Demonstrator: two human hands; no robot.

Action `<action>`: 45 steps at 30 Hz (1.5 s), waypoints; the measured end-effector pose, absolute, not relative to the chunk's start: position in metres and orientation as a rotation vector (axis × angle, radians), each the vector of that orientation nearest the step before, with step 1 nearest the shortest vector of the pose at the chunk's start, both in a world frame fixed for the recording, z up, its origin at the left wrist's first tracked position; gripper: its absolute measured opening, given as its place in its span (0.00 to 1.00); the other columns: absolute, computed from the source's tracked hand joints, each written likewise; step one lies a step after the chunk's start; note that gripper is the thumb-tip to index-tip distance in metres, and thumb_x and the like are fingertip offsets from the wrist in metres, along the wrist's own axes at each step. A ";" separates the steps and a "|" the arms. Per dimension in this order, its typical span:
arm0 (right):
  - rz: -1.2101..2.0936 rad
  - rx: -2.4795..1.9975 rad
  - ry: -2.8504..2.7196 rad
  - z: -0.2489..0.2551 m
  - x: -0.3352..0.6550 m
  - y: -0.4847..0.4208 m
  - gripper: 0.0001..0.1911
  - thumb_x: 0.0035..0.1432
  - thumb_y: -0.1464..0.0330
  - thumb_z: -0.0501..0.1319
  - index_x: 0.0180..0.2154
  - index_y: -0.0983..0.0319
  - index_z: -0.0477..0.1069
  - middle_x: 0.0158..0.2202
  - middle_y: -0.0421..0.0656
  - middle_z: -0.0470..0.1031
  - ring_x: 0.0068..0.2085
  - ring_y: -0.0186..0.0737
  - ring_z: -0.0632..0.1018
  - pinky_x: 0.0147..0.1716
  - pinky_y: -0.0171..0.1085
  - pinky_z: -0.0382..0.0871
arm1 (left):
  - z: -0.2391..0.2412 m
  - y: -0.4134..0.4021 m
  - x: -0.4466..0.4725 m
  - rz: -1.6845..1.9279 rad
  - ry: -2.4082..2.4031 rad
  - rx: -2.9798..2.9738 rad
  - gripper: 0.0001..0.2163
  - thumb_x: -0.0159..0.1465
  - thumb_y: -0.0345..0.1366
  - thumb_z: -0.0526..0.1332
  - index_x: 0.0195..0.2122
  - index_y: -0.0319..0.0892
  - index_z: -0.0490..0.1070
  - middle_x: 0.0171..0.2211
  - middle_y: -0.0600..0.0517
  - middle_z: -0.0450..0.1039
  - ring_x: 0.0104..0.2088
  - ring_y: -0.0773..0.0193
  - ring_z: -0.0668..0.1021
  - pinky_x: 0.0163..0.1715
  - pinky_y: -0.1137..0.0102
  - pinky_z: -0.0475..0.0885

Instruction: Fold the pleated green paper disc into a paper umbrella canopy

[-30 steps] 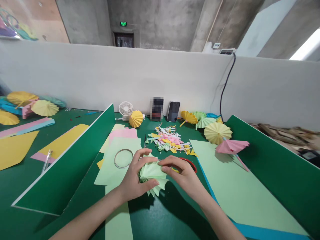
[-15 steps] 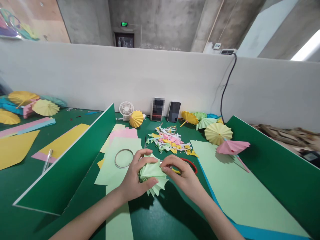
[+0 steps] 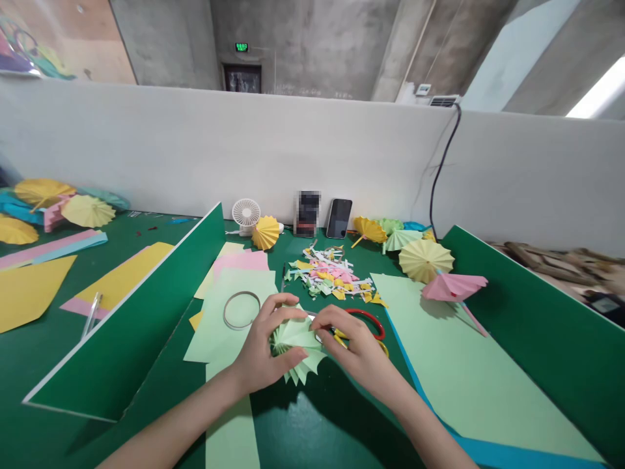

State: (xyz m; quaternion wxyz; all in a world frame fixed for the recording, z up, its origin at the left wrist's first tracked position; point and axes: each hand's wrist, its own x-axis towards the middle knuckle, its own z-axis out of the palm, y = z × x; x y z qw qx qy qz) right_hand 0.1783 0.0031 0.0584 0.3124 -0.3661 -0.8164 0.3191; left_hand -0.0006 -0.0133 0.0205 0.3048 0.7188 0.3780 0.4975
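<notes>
A light green pleated paper fan (image 3: 299,342), partly folded, is held just above the green table (image 3: 322,423). My left hand (image 3: 263,348) is closed round its left side, thumb under and fingers over the top. My right hand (image 3: 354,345) pinches the fan's right edge with its fingertips. Red-handled scissors (image 3: 366,320) lie on the table just behind my right hand, partly hidden by it.
A roll of clear tape (image 3: 241,309) rests on light green sheets (image 3: 234,306) to the left. A large green sheet (image 3: 463,371) lies at right. Paper scraps (image 3: 332,277), finished paper umbrellas (image 3: 424,259), a small fan (image 3: 245,213) and a phone (image 3: 338,218) stand behind. Green dividers (image 3: 146,312) flank the area.
My right hand's fingertips have slid slightly down and left along the fan's edge, squeezing the pleats closer. The left hand stays in place.
</notes>
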 end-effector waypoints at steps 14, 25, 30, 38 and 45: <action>1.022 -1.016 -1.982 0.058 0.179 0.008 0.04 0.54 0.68 0.57 0.32 0.60 0.70 0.32 0.41 0.72 0.33 0.36 0.72 0.34 0.34 0.67 | 0.022 -0.014 0.002 1.234 0.927 1.986 0.25 0.53 0.48 0.60 0.50 0.45 0.59 0.49 0.45 0.60 0.52 0.53 0.63 0.51 0.59 0.60; 0.961 -0.920 -2.039 0.054 0.177 0.007 0.06 0.59 0.70 0.53 0.30 0.60 0.64 0.31 0.40 0.65 0.33 0.34 0.68 0.33 0.33 0.63 | 0.023 -0.015 0.002 1.237 0.913 1.989 0.20 0.53 0.44 0.60 0.46 0.45 0.63 0.47 0.45 0.61 0.50 0.54 0.65 0.49 0.59 0.61; 0.941 -0.925 -2.042 0.054 0.177 0.007 0.05 0.58 0.71 0.54 0.30 0.60 0.65 0.31 0.39 0.65 0.33 0.34 0.69 0.33 0.33 0.62 | 0.024 -0.015 0.003 1.250 0.903 1.989 0.20 0.53 0.43 0.60 0.46 0.44 0.63 0.46 0.45 0.62 0.49 0.55 0.66 0.49 0.61 0.62; 0.968 -0.953 -2.096 0.057 0.176 0.006 0.06 0.59 0.70 0.53 0.30 0.59 0.66 0.32 0.40 0.63 0.34 0.34 0.68 0.34 0.33 0.63 | 0.024 -0.014 0.003 1.233 0.907 1.976 0.22 0.53 0.48 0.59 0.46 0.43 0.63 0.45 0.45 0.64 0.48 0.54 0.67 0.48 0.60 0.62; 0.918 -0.925 -2.131 0.054 0.176 0.005 0.09 0.60 0.71 0.49 0.32 0.59 0.66 0.33 0.42 0.65 0.36 0.36 0.69 0.34 0.35 0.64 | 0.023 -0.013 0.004 1.242 0.917 1.946 0.23 0.53 0.52 0.57 0.46 0.43 0.63 0.43 0.45 0.66 0.45 0.55 0.69 0.46 0.62 0.64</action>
